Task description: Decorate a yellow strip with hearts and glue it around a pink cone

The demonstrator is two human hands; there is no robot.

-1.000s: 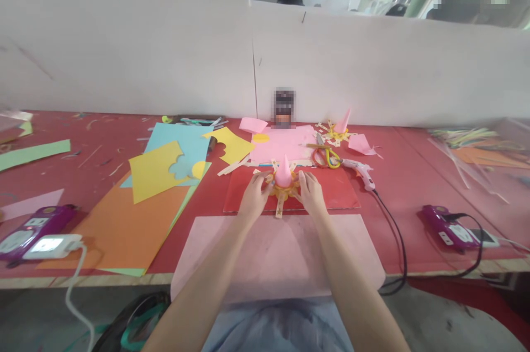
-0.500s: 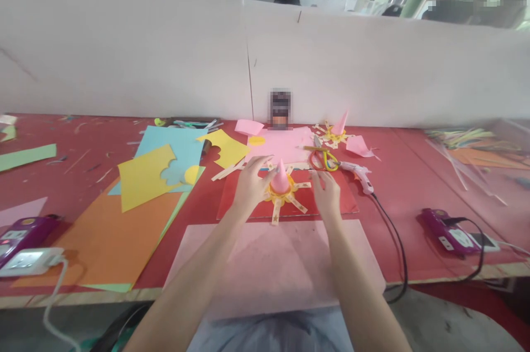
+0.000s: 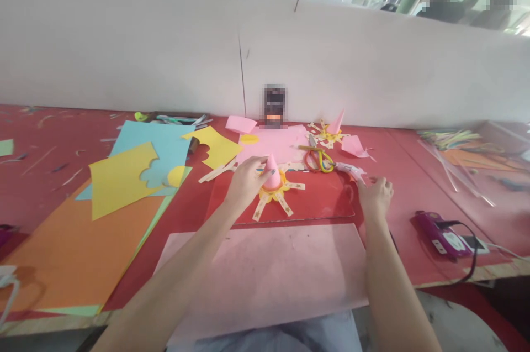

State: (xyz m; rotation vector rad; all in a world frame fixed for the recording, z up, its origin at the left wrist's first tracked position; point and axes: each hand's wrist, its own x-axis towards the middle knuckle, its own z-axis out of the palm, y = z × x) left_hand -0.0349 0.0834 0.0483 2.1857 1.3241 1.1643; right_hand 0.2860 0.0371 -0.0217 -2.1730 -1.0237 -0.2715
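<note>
A pink paper cone [image 3: 271, 175] stands on a yellow scalloped base [image 3: 271, 195] with pale strips, printed with brown stars, spreading out from it. My left hand [image 3: 247, 178] is closed on the cone from the left, thumb against its front. Underneath lies a red board [image 3: 323, 197]. Off to the right, my right hand [image 3: 376, 197] is at the handle end of a pink-and-white glue gun [image 3: 350, 169]. Its thumb and bent fingers are apart, and the handle's end is hidden behind it. Red-and-yellow scissors [image 3: 318, 158] lie just left of the gun.
Behind is a second cone piece [image 3: 336, 124] beside a pink scrap [image 3: 354, 146]. Yellow [image 3: 122, 178], blue and orange paper [image 3: 95, 247] cover the left. A purple power strip [image 3: 441, 236] sits right. A pale pink sheet [image 3: 265, 280] lies in front; a white partition [image 3: 165, 48] stands behind.
My right hand has moved right, from beside the cone piece to the glue gun. My left hand has closed on the cone, and the piece has turned a little. The view has shifted slightly.
</note>
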